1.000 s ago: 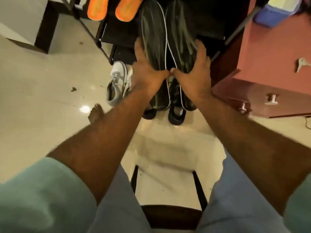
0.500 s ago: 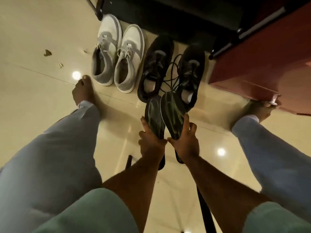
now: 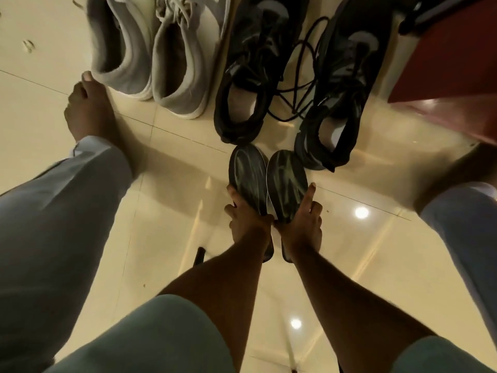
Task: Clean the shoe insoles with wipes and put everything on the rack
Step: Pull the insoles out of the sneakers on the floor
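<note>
Two dark insoles with pale green streaks are held side by side above the floor. My left hand [image 3: 248, 224] grips the left insole [image 3: 248, 179], and my right hand [image 3: 304, 224] grips the right insole [image 3: 287, 181]. Their toe ends point toward a pair of black laced shoes: the left black shoe [image 3: 252, 76] and the right black shoe [image 3: 341, 98] stand just beyond the insoles on the floor. The rack and the wipes are out of view.
A pair of grey sneakers [image 3: 161, 55] stands left of the black shoes. My bare feet [image 3: 88, 109] and trouser legs flank the hands. A red-brown cabinet corner [image 3: 451, 76] juts in at the upper right. The floor is glossy beige tile.
Both hands carried the two insoles down from the rack level to just above the floor behind the black shoes. The view tilted down, so the rack left the frame.
</note>
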`<state>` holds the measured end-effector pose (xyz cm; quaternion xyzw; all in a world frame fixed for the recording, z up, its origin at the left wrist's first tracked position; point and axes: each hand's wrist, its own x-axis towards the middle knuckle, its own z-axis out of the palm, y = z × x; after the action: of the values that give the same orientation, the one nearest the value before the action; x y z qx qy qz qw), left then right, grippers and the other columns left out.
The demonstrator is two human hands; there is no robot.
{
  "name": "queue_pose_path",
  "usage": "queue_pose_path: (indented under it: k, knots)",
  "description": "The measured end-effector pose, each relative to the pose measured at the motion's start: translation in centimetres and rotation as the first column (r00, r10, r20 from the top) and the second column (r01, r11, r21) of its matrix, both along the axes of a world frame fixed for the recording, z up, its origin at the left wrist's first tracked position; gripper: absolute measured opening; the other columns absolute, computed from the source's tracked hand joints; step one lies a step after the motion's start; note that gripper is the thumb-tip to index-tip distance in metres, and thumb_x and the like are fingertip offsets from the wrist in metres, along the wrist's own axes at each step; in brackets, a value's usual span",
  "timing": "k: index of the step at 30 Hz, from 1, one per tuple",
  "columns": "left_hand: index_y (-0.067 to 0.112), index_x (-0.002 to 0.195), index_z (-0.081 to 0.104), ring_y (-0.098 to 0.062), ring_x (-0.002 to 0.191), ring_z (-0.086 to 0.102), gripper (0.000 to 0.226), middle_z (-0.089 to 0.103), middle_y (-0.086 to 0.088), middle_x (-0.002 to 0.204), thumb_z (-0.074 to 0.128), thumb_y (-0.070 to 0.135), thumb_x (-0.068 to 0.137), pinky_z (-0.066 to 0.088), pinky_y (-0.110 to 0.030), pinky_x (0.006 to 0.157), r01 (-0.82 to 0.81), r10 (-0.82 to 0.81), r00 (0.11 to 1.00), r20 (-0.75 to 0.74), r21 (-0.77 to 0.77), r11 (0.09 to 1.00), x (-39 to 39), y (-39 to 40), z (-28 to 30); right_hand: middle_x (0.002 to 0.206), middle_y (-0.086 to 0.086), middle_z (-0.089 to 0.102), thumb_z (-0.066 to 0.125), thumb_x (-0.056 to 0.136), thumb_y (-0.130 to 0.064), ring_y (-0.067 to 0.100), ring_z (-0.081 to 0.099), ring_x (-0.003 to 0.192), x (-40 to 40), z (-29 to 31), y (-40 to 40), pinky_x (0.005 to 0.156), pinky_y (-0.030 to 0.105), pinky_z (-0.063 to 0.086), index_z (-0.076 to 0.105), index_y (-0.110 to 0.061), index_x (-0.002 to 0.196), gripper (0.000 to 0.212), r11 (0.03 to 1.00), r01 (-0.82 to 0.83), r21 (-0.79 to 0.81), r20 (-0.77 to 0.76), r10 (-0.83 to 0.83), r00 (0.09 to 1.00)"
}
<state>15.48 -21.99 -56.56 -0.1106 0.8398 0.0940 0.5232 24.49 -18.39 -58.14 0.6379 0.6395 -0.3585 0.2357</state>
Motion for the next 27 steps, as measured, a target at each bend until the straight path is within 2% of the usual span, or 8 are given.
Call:
queue_pose_path:
  k: [6,11,13,16,18,22,24,27]
  knots:
    - [0.037,0.154,-0.007,-0.047,0.127,0.048,0.123,0.035,-0.015,0.142,0.084,0.012,0.075,0.047,-0.059,0.101,-0.116,0.116,0.993,-0.003,-0.036,0.993,-0.7,0.4,-1.1,0.137,0.015,0.035,0.079,0.061,-0.057,0.036,0.044,0.12,-0.3,-1.3,0.4,0.088,0.047,0.049,-0.002,-0.022,0.15,0.126,1.0,0.019,0.015,0.018,-0.019,1.0]
    - [0.032,0.155,-0.004,-0.046,0.131,0.043,0.122,0.034,-0.016,0.146,0.086,0.017,0.074,0.044,-0.058,0.104,-0.084,0.084,0.996,0.006,-0.065,0.994,-1.4,1.0,0.1,0.139,0.015,0.033,0.082,0.064,-0.047,0.036,0.04,0.123,-0.2,-0.4,0.7,0.09,0.047,0.047,-0.004,-0.021,0.151,0.125,1.0,0.029,0.007,0.015,-0.029,0.999]
    - [0.026,0.152,0.012,-0.043,0.128,0.044,0.104,0.039,-0.015,0.14,0.084,0.024,0.077,0.045,-0.054,0.102,-0.011,0.009,1.0,-0.016,-0.085,0.996,-1.7,1.3,1.8,0.141,0.013,0.034,0.08,0.07,-0.04,0.035,0.039,0.126,-0.3,1.2,1.2,0.092,0.046,0.046,-0.003,-0.022,0.151,0.118,1.0,0.016,0.015,-0.007,-0.016,1.0]
    - [0.015,0.134,0.045,-0.033,0.114,0.054,0.059,0.051,-0.011,0.125,0.068,0.043,0.087,0.051,-0.045,0.096,0.116,-0.117,0.993,-0.018,-0.047,0.992,-2.8,2.7,5.4,0.14,0.012,0.036,0.07,0.079,-0.043,0.032,0.041,0.124,-1.3,5.1,2.7,0.092,0.045,0.046,0.006,-0.023,0.15,0.098,0.996,-0.062,0.066,-0.069,0.066,0.995]
    - [0.013,0.119,0.058,-0.026,0.099,0.06,0.046,0.06,-0.005,0.111,0.059,0.048,0.09,0.053,-0.041,0.091,0.177,-0.175,0.984,-0.041,0.049,0.983,-4.1,4.1,8.8,0.138,0.011,0.038,0.062,0.085,-0.043,0.032,0.044,0.121,-2.6,8.8,4.1,0.09,0.044,0.048,0.014,-0.024,0.149,0.083,0.991,-0.103,0.085,-0.116,0.113,0.987]
    - [0.014,0.109,0.065,-0.024,0.088,0.061,0.031,0.065,-0.003,0.101,0.056,0.038,0.091,0.055,-0.037,0.081,0.335,-0.294,0.933,-0.208,0.198,0.921,-7.3,7.5,16.9,0.143,0.006,0.038,0.042,0.089,-0.046,0.029,0.042,0.125,-6.6,16.2,7.9,0.098,0.043,0.043,0.029,-0.029,0.144,0.059,0.963,-0.231,0.139,-0.165,0.253,0.953]
    - [0.014,0.11,0.067,-0.028,0.094,0.065,0.03,0.068,-0.007,0.106,0.057,0.036,0.091,0.057,-0.041,0.084,0.401,-0.31,0.895,-0.322,0.272,0.875,-9.6,8.9,21.7,0.145,0.004,0.036,0.044,0.09,-0.042,0.025,0.037,0.131,-9.0,21.1,9.8,0.106,0.042,0.036,0.034,-0.027,0.142,0.055,0.924,-0.312,0.22,-0.165,0.351,0.922]
    - [0.012,0.114,0.066,-0.03,0.106,0.063,0.029,0.066,-0.01,0.114,0.056,0.031,0.093,0.052,-0.038,0.089,0.531,-0.325,0.789,-0.522,0.312,0.787,-13.2,10.7,28.5,0.134,0.003,0.043,0.051,0.09,-0.034,0.026,0.046,0.124,-12.6,29.0,12.1,0.102,0.041,0.041,0.047,-0.024,0.133,0.043,0.902,-0.234,0.362,-0.325,0.357,0.876]
